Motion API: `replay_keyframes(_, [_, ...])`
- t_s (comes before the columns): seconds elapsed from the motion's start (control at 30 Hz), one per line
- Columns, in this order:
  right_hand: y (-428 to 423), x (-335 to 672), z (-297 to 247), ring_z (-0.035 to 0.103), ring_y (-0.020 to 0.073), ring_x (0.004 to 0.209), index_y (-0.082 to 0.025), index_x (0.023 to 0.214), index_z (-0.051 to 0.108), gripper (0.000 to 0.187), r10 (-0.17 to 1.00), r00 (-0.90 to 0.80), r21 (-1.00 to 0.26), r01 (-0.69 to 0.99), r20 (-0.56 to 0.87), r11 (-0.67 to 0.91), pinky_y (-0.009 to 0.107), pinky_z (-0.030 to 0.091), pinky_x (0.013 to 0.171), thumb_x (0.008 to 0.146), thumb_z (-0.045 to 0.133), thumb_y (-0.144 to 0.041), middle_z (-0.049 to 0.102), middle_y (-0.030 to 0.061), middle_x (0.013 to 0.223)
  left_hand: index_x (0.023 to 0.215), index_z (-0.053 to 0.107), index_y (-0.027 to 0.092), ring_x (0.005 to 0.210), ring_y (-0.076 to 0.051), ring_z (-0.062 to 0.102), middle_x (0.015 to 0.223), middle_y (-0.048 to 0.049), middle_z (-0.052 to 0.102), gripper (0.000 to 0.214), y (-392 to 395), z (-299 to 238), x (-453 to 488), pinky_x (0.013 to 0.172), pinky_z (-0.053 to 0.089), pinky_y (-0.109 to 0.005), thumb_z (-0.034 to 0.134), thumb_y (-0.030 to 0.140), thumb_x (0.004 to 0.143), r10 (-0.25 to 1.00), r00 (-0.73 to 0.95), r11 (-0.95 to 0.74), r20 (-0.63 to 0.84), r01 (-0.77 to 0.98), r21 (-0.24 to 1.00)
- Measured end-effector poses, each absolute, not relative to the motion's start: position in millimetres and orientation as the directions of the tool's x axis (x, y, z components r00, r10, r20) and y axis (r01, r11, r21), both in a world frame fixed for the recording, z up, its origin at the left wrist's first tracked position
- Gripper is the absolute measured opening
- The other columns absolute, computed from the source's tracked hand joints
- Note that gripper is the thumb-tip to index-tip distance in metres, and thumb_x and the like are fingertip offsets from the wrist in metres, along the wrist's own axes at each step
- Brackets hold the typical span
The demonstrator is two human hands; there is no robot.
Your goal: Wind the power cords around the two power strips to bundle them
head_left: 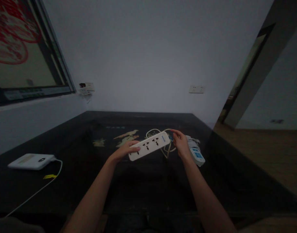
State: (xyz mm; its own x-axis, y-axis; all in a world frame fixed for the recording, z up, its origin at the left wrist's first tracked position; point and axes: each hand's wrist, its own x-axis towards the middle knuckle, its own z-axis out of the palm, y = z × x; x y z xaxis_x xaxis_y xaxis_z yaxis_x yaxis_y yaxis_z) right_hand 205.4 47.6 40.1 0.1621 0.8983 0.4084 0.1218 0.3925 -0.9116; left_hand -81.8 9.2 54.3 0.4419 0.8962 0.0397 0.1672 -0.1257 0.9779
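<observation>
A white power strip (150, 146) with several sockets is tilted above the dark table, its right end higher. My left hand (126, 150) grips its left end, thumb on the top face beside a socket. At the strip's right end, my right hand (180, 142) pinches the white cord (167, 151) close to where it leaves the strip. The rest of that cord hangs in loose loops behind and below the strip. Just right of my right hand lies a second power strip (197, 156) with blue socket faces, a white cord bundled around it.
A white box-shaped device (32, 161) with a thin cable sits on the left of the dark table (90, 187), near a yellow tag (49, 176). Wall sockets (197, 89) are on the back wall. A window (22, 51) is at the left.
</observation>
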Motion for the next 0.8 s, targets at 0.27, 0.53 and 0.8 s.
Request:
replay_keyframes(0.27, [54, 201, 27, 0.059, 0.0197, 0.093, -0.017, 0.118, 0.059, 0.045, 0.92, 0.111, -0.893, 0.309, 0.376, 0.328, 0.035, 0.045, 0.087, 0.074, 0.051, -0.017, 0.066, 0.0077, 0.103, 0.106, 0.065, 0.011, 0.069, -0.023, 0.067, 0.087, -0.0123, 0.071, 0.055, 10, 46, -83, 0.058, 0.048, -0.027, 0.072, 0.045, 0.063, 0.874, 0.48, -0.051, 0.077, -0.068, 0.996])
replay_keyframes(0.53, [30, 172, 24, 0.046, 0.0099, 0.043, -0.017, 0.107, 0.064, 0.032, 0.95, -0.196, -0.937, 0.207, 0.243, 0.282, 0.022, 0.04, 0.044, 0.081, 0.055, -0.033, 0.059, -0.0013, 0.062, 0.109, 0.063, 0.006, 0.069, -0.024, 0.069, 0.086, -0.0157, 0.073, 0.06, 12, 46, -69, 0.061, 0.051, -0.029, 0.073, 0.044, 0.065, 0.96, 0.243, -0.074, 0.136, -0.246, 0.966])
replay_keyframes(0.8, [37, 176, 27, 0.06, 0.0144, 0.064, -0.014, 0.12, 0.057, 0.044, 0.948, -0.058, -0.891, 0.33, 0.312, 0.313, 0.025, 0.048, 0.056, 0.09, 0.039, -0.04, 0.064, 0.0037, 0.078, 0.114, 0.061, 0.005, 0.067, -0.023, 0.07, 0.088, -0.016, 0.074, 0.063, 12, 38, -51, 0.06, 0.053, -0.027, 0.074, 0.042, 0.066, 0.988, 0.13, -0.036, 0.083, -0.324, 0.945])
